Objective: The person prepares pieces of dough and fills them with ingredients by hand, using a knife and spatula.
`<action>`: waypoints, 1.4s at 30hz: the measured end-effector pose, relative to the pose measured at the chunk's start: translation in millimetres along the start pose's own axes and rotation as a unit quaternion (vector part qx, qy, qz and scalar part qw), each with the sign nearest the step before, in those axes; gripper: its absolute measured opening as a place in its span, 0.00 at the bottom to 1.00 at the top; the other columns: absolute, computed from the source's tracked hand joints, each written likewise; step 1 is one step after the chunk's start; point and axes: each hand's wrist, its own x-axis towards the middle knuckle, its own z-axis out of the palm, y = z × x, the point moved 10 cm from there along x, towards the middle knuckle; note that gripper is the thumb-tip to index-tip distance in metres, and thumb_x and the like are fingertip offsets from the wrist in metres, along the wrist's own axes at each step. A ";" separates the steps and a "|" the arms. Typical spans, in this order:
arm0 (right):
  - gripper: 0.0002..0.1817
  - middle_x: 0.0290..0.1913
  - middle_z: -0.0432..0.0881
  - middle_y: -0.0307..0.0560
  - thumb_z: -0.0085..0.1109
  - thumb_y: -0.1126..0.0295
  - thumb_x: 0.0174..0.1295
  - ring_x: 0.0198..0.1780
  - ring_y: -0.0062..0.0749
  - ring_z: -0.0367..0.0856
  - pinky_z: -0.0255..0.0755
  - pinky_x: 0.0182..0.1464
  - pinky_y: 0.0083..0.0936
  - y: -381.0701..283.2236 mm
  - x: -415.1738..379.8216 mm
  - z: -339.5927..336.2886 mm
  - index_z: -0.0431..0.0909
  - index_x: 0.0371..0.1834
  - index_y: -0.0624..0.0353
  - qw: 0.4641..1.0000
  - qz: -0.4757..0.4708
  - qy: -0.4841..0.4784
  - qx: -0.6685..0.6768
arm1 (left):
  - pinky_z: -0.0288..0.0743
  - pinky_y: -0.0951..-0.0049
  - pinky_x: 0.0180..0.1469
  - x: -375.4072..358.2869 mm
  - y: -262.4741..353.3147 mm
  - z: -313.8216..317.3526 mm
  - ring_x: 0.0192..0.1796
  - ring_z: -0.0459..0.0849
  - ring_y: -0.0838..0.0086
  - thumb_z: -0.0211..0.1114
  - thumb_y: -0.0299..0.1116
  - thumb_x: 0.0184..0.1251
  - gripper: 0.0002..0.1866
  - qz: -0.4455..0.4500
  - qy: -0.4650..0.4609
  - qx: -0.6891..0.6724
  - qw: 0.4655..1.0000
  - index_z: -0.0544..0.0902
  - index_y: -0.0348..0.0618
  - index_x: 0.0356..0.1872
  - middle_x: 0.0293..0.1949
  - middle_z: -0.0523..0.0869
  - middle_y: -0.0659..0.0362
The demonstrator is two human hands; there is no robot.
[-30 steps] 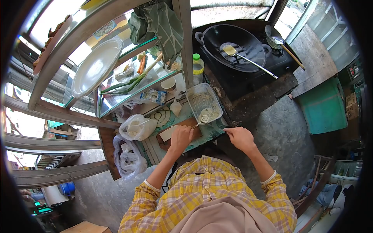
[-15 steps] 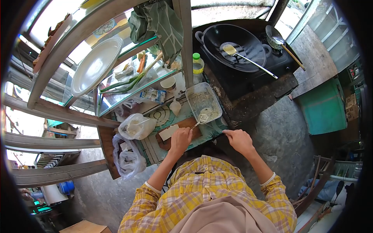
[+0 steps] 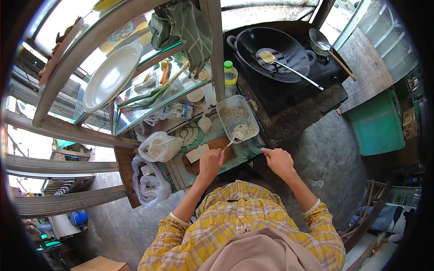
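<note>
Currently, the left hand [image 3: 210, 165] is holding a slim spoon [image 3: 229, 145], its fingers closed narrowly around the handle, while the spoon's far end is dipping into a pale, thick mixture [image 3: 244, 132] at the near end of a clear plastic tub [image 3: 223, 109]. The right hand [image 3: 279, 161] is staying well apart from the left, its fingers pinching the end of a thin utensil [image 3: 254, 148] that is pointing towards the tub's near edge; its tip is blending into the clutter, so whether it is touching the mixture I cannot tell. The tub is sitting on the green bench [image 3: 177, 177], just beside the black stove [image 3: 266, 97]. Near the left hand, a brown board [image 3: 226, 156] is lying flat and bearing a whitish slab [image 3: 197, 153]. Beyond the board, a small tied bag [image 3: 205, 123] is standing near the tub, and a larger plastic bag [image 3: 160, 147] is slumping to the left. On the stove, a dark wok [image 3: 253, 45] is holding a long-handled spatula [image 3: 296, 74], and a green-capped bottle [image 3: 230, 74] is standing upright behind the tub.
</note>
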 end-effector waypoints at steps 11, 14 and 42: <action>0.13 0.25 0.79 0.50 0.52 0.64 0.61 0.27 0.46 0.81 0.76 0.30 0.39 -7.1 -5.6 -5.8 0.83 0.46 0.41 0.998 -0.034 0.049 0.002 | 0.70 0.56 0.32 2.4 -2.8 -5.1 0.29 0.79 0.53 0.57 0.34 0.63 0.12 -0.022 0.009 -0.036 0.999 0.78 0.37 0.24 0.22 0.79 0.48; 0.12 0.25 0.79 0.50 0.52 0.64 0.61 0.27 0.46 0.81 0.76 0.30 0.39 -5.1 -4.3 -4.7 0.83 0.46 0.41 0.998 -0.029 0.049 -0.010 | 0.71 0.56 0.32 3.0 -1.7 -4.0 0.28 0.79 0.53 0.57 0.34 0.63 0.12 -0.018 0.003 -0.032 0.999 0.78 0.37 0.24 0.22 0.79 0.48; 0.12 0.25 0.80 0.51 0.53 0.62 0.61 0.27 0.45 0.81 0.76 0.29 0.38 0.5 -0.6 -5.1 0.84 0.44 0.40 0.999 -0.020 0.043 -0.025 | 0.71 0.56 0.33 6.7 -5.2 -6.1 0.29 0.79 0.54 0.56 0.33 0.63 0.12 -0.017 -0.010 -0.012 1.000 0.78 0.37 0.24 0.22 0.79 0.48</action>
